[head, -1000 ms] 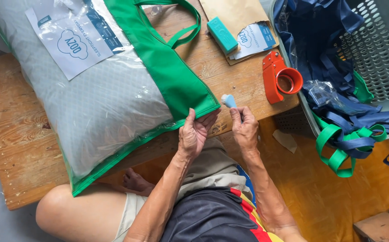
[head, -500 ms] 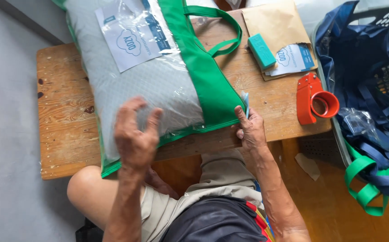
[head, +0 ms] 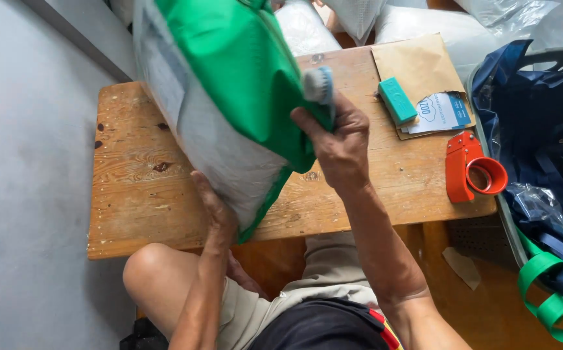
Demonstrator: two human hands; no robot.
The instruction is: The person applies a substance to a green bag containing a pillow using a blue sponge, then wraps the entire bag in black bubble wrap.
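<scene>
Lifting a bagged pillow (head: 223,110) above the wooden table (head: 132,188), the left hand (head: 213,210) is cupping its bottom edge while the right hand (head: 336,146) is gripping the green side; it looks soft, light and bulky.

Small packing workshop: low wooden table (head: 132,194), orange tape dispenser (head: 472,170), brown envelopes (head: 417,65), bagged pillows (head: 372,19) stacked behind.
</scene>
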